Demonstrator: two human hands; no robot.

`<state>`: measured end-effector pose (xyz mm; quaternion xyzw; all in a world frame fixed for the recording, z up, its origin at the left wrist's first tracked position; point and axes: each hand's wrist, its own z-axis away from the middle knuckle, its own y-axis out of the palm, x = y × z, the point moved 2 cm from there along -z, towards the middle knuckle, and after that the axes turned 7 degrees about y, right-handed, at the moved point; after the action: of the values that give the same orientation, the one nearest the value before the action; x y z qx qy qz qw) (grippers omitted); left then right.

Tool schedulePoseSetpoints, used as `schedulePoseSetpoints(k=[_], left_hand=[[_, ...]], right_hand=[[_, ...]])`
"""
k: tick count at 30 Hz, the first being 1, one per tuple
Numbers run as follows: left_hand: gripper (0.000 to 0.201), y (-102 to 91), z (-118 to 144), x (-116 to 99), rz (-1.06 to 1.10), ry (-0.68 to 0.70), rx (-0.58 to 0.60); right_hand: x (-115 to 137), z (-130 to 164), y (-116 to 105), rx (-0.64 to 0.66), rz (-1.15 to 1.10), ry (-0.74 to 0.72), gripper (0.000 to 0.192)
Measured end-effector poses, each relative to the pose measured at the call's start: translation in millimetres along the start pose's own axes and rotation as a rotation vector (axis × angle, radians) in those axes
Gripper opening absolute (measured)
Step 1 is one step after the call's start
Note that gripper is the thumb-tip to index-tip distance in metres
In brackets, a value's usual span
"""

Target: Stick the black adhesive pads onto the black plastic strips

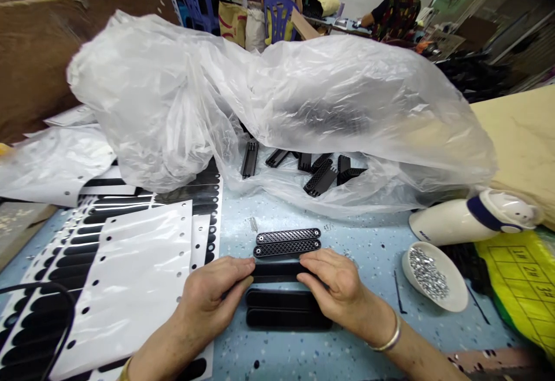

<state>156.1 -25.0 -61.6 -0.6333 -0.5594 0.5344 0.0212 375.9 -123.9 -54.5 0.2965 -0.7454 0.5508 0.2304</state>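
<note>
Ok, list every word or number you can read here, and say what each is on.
"1H", "2H", "3H" or similar, handwritten in a grid on the yellow sheet: only roughly legible.
Small dark marking on the white device: too blurred to read.
Print on the sack far behind: too small to read.

Both forearms came into view bare, no sleeves down to the wrists at all. On the right hand (342, 288) side, a plain silvery bangle ringed the wrist, thin and smooth. By the left hand (212, 294), just a sliver of a yellowish, gold-toned band showed at the bottom edge, mostly cut off from view.
</note>
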Motion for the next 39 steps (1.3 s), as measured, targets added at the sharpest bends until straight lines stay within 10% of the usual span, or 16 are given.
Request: schedulePoseSetpoints(k=[39], left_hand=[[0.019, 1.4, 0, 8, -0.062, 0.089, 0.028]], right_hand=[[-24, 11, -7, -0.08, -0.212, 0.341, 0.028]])
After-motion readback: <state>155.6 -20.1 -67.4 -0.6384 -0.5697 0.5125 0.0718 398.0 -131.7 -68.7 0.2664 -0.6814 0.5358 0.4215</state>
